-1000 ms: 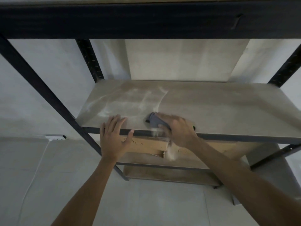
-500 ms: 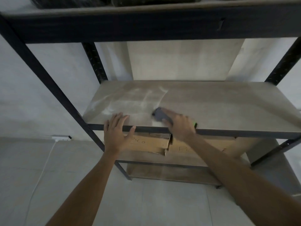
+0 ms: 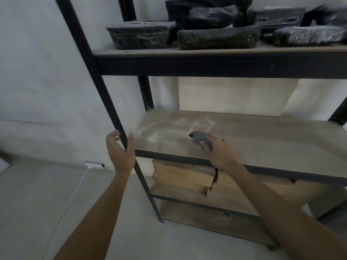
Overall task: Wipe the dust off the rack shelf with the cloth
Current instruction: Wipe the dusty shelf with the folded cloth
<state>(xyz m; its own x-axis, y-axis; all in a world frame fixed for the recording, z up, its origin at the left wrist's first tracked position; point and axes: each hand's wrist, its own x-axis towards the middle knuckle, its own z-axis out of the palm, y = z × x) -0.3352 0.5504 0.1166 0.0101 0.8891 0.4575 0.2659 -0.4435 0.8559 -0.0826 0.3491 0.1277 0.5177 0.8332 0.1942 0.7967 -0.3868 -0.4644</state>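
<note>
Right hand (image 3: 221, 152) clutches cloth (image 3: 201, 137), pressed on shelf (image 3: 262, 139) near front edge. Left hand (image 3: 121, 149) wraps around post (image 3: 105, 94), fingers curled. White dust streaks remain on left part; right part looks cleaner. Wiping seems partly done.

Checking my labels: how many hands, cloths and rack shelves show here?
Hands: 2, left hand gripping the post, right hand holding the cloth
Cloth: 1
Shelves: 4
Total: 7
</note>
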